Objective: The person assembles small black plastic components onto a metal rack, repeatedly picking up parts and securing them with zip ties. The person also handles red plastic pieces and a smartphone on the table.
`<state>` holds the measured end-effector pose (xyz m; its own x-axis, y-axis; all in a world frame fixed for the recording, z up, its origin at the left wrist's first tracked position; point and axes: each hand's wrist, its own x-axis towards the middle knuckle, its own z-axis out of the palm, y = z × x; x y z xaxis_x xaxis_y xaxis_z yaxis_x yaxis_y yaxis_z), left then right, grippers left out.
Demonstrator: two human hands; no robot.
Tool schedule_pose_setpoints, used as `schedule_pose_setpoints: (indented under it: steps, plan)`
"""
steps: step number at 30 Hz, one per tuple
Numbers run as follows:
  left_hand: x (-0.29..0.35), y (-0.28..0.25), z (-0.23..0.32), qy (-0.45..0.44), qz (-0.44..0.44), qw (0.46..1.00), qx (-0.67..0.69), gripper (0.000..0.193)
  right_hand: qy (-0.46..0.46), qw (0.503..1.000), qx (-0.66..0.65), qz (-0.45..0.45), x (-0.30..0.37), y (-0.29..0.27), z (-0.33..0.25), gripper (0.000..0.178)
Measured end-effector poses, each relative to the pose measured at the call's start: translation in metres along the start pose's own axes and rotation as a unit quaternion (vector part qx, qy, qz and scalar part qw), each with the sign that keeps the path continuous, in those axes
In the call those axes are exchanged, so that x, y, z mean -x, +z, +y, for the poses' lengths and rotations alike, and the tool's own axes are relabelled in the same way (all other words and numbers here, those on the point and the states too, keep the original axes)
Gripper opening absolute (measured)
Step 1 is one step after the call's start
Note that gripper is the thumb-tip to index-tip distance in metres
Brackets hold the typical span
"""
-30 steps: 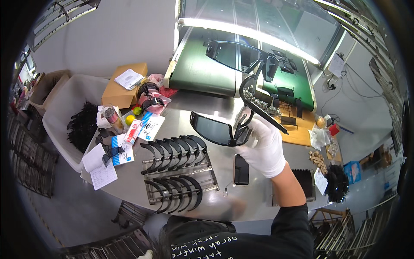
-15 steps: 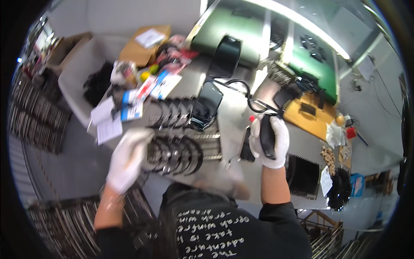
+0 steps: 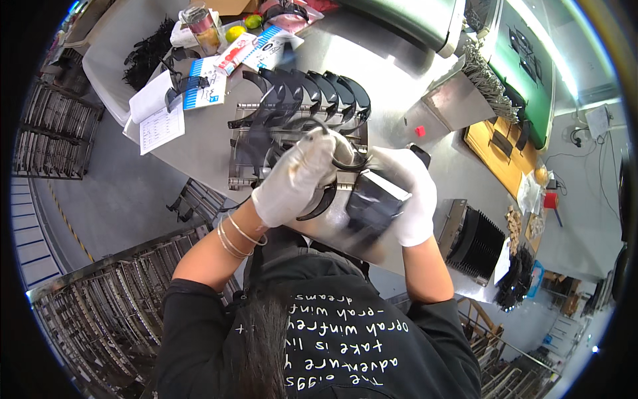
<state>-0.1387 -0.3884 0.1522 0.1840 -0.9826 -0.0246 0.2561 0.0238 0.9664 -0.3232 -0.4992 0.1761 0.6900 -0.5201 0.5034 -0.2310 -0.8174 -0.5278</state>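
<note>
My left hand [image 3: 299,176], in a white glove, is closed on a thin black curved band [image 3: 309,124] that is smeared by motion. My right hand [image 3: 412,193], also gloved, is closed around the edge of a dark glossy flat panel [image 3: 375,203] with a bright white streak along its top; blur hides its exact kind. The band and the panel come close together between the two hands. Behind them a metal rack [image 3: 232,159] holds rows of curved black glossy pieces [image 3: 339,100]. Beyond my right fingers a small black thing [image 3: 420,155] shows partly.
Papers [image 3: 163,130], a clear cup [image 3: 201,30] and yellow and green round fruit [image 3: 234,33] sit at far left. Far right are a metal box of thin rods [image 3: 465,90] and brown cardboard [image 3: 492,143]. A black ribbed stack [image 3: 475,246] stands right; racks [image 3: 119,312] fill the lower left.
My left hand has moved right from the rack's left side to its front middle, and now grips the black band. My right hand stays near, its panel turned toward the left hand. The view has shifted.
</note>
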Motion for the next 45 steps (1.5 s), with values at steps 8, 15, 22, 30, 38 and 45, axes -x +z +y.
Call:
schedule_pose_setpoints:
  steps: [8,15,22,30,38,45]
  plan:
    - [0.048,-0.082,0.065,-0.090,0.116,0.957,-0.250,0.043,0.222,0.961,0.060,-0.151,0.134,0.085,0.082,0.016]
    - [0.048,-0.076,0.020,0.056,0.213,0.948,-0.228,0.039,0.121,0.935,0.220,-0.249,0.088,0.091,0.065,0.025]
    - [0.023,-0.012,-0.019,-0.029,-0.111,0.986,-0.118,0.031,0.382,0.855,-0.350,-0.025,0.047,0.007,-0.001,0.029]
    - [-0.028,-0.194,0.118,0.086,0.142,0.762,-0.626,0.037,0.331,0.942,-0.008,-0.044,0.121,0.070,0.091,0.031]
    - [-0.045,-0.016,-0.047,0.273,-0.182,0.800,-0.502,0.045,0.180,0.967,0.121,-0.136,0.084,0.066,0.100,0.024]
    - [-0.061,-0.068,-0.049,0.005,-0.208,0.818,-0.536,0.052,0.241,0.916,0.158,-0.278,0.113,0.082,0.104,0.024]
